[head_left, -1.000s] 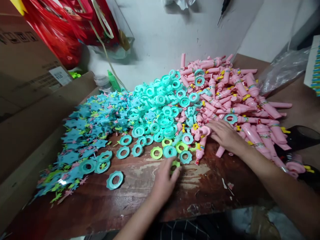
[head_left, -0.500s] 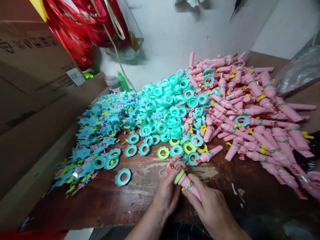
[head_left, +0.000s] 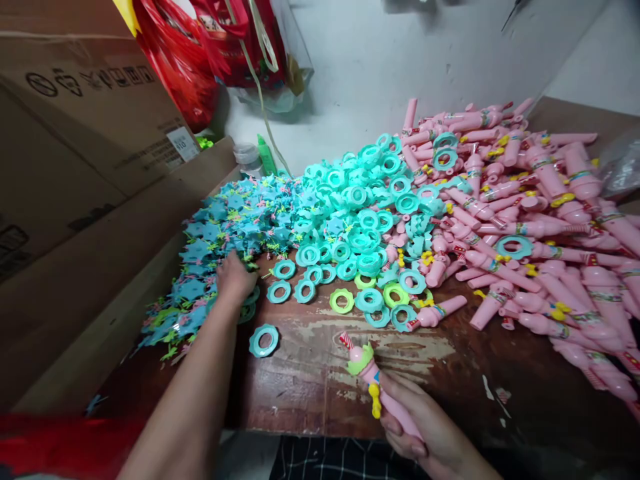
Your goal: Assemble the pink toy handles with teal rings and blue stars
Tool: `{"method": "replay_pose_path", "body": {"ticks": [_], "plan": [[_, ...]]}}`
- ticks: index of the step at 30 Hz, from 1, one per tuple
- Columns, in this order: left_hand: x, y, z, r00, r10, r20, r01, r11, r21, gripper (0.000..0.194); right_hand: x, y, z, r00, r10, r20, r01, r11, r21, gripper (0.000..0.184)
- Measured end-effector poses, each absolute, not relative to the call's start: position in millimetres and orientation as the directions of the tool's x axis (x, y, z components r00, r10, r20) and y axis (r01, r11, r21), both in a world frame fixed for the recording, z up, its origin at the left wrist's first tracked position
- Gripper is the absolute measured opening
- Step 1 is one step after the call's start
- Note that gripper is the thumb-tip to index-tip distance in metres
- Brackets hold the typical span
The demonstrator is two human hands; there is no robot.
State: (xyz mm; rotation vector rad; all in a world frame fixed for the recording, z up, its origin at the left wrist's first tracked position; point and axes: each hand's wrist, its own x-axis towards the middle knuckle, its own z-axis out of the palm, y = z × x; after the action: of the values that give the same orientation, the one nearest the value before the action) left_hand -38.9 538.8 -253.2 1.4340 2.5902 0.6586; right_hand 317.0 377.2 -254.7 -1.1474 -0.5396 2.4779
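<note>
My right hand [head_left: 410,410] is closed around the pink tube handle of a plastic toy [head_left: 361,368]. A lime-green scalloped ring sits below its rounded head. A red-and-white striped tip sticks out at the top, and a yellow knobbed piece [head_left: 375,400] juts from its side. At the left, my left hand [head_left: 236,277] reaches to the near edge of a heap of blue star-shaped pieces [head_left: 210,233] mixed with small green and pink bits. Its fingers are blurred and partly hidden there, so any grip cannot be made out.
Turquoise scalloped rings [head_left: 357,195] are heaped mid-table, with one loose ring [head_left: 263,341] nearer me and a few lime-green rings [head_left: 342,301]. Many pink toys [head_left: 520,230] cover the right side. A cardboard box [head_left: 75,133] borders the left; red bags [head_left: 185,67] hang behind.
My left hand has left the toy and moved left to the blue star-shaped pieces. My right hand keeps the toy, now more exposed. The camera view has shifted left.
</note>
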Motion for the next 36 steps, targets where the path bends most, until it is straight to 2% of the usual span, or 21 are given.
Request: {"method": "replay_pose_path", "body": {"ticks": [4, 6, 9, 11, 13, 15, 17, 22, 24, 26, 28, 31, 33, 35, 36], "plan": [[-63.8, 544.2, -253.6, -0.517, 0.849, 0.106, 0.807, 0.443, 0.390, 0.063, 318.8, 377.7, -257.9, -0.602, 0.483, -0.636, -0.186, -0.859, -0.477, 0.057], [-59.8, 536.3, -244.2, -0.515, 0.835, 0.192, 0.816, 0.410, 0.407, 0.062, 319.3, 377.6, -259.7, -0.592, 0.488, -0.641, -0.181, -0.856, -0.485, 0.059], [-38.0, 512.9, -229.0, -0.544, 0.729, 0.415, 0.806, 0.317, 0.499, 0.061, 322.5, 378.8, -259.5, -0.533, 0.521, -0.667, -0.130, -0.829, -0.544, 0.060], [-15.0, 493.8, -228.1, -0.569, 0.683, 0.457, 0.769, 0.245, 0.591, 0.058, 326.4, 381.8, -257.6, -0.462, 0.564, -0.685, -0.036, -0.783, -0.621, 0.062], [8.7, 477.9, -237.7, -0.523, 0.767, 0.371, 0.756, 0.217, 0.618, 0.054, 330.6, 386.1, -255.3, -0.389, 0.606, -0.694, 0.106, -0.719, -0.687, 0.065], [25.6, 470.3, -252.7, -0.427, 0.869, 0.250, 0.783, 0.217, 0.583, 0.047, 334.4, 389.9, -253.5, -0.337, 0.638, -0.692, 0.237, -0.654, -0.718, 0.070], [30.0, 473.1, -265.7, -0.407, 0.897, 0.173, 0.795, 0.255, 0.550, 0.042, 337.2, 391.5, -252.4, -0.322, 0.648, -0.690, 0.301, -0.621, -0.723, 0.074], [-3.5, 514.1, -271.6, -0.592, 0.790, 0.160, 0.745, 0.460, 0.483, 0.070, 336.1, 385.8, -255.2, -0.342, 0.635, -0.693, 0.277, -0.636, -0.720, 0.074], [-21.1, 533.3, -267.1, -0.569, 0.816, 0.103, 0.756, 0.470, 0.456, 0.067, 333.3, 383.0, -259.4, -0.348, 0.629, -0.695, 0.269, -0.643, -0.717, 0.076], [-35.2, 547.8, -258.4, -0.523, 0.850, 0.067, 0.773, 0.440, 0.457, 0.054, 331.1, 381.6, -263.7, -0.369, 0.618, -0.694, 0.274, -0.642, -0.716, 0.080], [-44.5, 554.6, -243.3, -0.521, 0.851, 0.059, 0.692, 0.381, 0.613, 0.044, 330.5, 381.5, -265.8, -0.388, 0.612, -0.689, 0.275, -0.636, -0.721, 0.082], [-43.9, 546.5, -210.9, -0.564, 0.823, 0.070, 0.406, 0.203, 0.891, 0.047, 332.7, 382.9, -263.6, -0.373, 0.626, -0.685, 0.253, -0.642, -0.724, 0.076], [-27.6, 528.3, -193.1, -0.585, 0.791, 0.179, 0.305, 0.011, 0.952, 0.053, 334.6, 384.4, -261.0, -0.349, 0.639, -0.685, 0.233, -0.649, -0.724, 0.073], [4.0, 502.4, -189.5, -0.558, 0.775, 0.296, 0.279, -0.161, 0.947, 0.057, 335.7, 385.9, -259.1, -0.331, 0.650, -0.684, 0.219, -0.652, -0.725, 0.075], [24.0, 488.2, -194.7, -0.497, 0.822, 0.277, 0.271, -0.157, 0.950, 0.057, 335.9, 386.6, -258.4, -0.317, 0.657, -0.684, 0.218, -0.651, -0.727, 0.076]]}}
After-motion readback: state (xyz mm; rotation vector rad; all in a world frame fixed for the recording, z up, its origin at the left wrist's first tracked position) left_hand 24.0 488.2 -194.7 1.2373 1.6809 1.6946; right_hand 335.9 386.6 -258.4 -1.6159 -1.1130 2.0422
